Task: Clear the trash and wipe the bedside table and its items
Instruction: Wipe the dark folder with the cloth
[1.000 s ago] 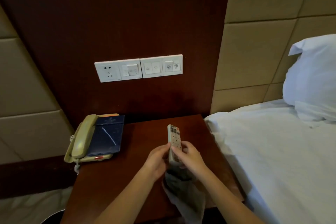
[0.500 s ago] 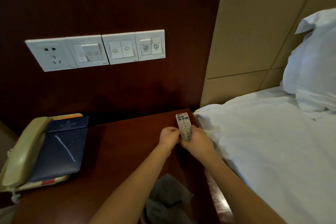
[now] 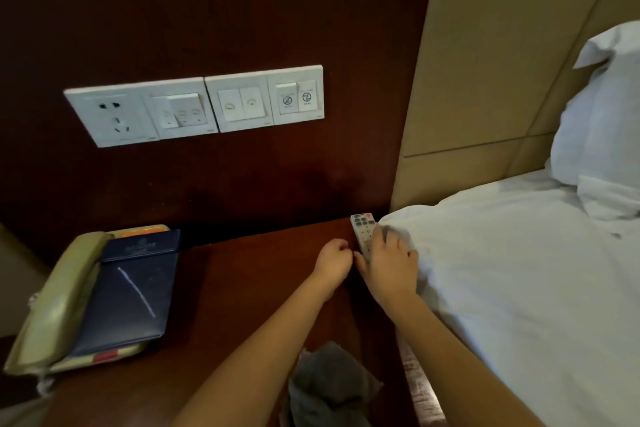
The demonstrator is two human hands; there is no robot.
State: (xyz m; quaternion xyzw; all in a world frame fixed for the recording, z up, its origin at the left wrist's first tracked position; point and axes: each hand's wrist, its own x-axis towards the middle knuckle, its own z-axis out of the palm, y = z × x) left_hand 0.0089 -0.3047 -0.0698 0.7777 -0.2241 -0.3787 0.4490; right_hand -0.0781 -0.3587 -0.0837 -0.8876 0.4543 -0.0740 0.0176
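Observation:
A white remote control (image 3: 363, 230) lies at the back right corner of the dark wooden bedside table (image 3: 242, 281), against the bed's edge. My right hand (image 3: 389, 262) grips its near end, fingers curled over it. My left hand (image 3: 334, 258) sits just left of the remote with fingers curled, holding nothing that I can see. A grey cloth (image 3: 329, 388) lies crumpled on the table's near edge, between my forearms.
A beige telephone (image 3: 52, 302) with a dark blue folder (image 3: 131, 291) on it sits at the table's left. White sockets and switches (image 3: 197, 104) line the dark wall panel. The bed with white sheet (image 3: 519, 288) and pillow (image 3: 602, 121) borders the table's right.
Both hands carried the remote from mid-table, held upright, to the back right corner and laid it flat. The cloth dropped from the hands to the table's near edge. The left hand let go.

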